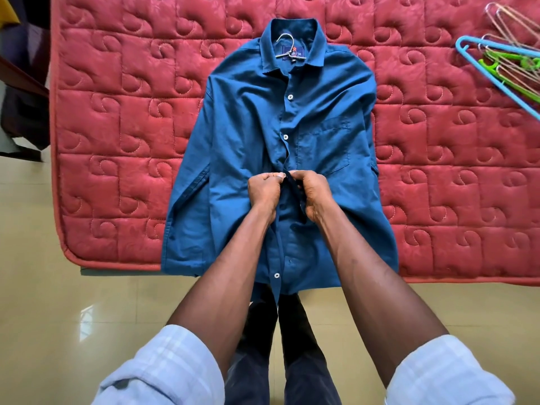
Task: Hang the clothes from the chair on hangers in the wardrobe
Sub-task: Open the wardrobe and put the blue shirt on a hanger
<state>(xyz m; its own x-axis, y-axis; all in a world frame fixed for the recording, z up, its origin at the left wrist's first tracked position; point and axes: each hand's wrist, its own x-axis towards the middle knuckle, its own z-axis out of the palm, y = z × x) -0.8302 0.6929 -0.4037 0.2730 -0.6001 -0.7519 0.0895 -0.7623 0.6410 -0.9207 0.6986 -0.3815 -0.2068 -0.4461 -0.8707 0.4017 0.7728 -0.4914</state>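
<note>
Spare hangers [508,58] lie heaped on a red quilted bed [117,112] as both hands, left [264,190] and right [311,194], pinch the placket of a blue shirt [248,135], a wire hanger [287,46] in its collar.

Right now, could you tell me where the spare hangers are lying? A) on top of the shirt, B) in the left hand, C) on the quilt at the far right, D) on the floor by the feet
C: the spare hangers lie in a heap on the red quilt at the far right, apart from the shirt, whose front both hands pinch.
</note>
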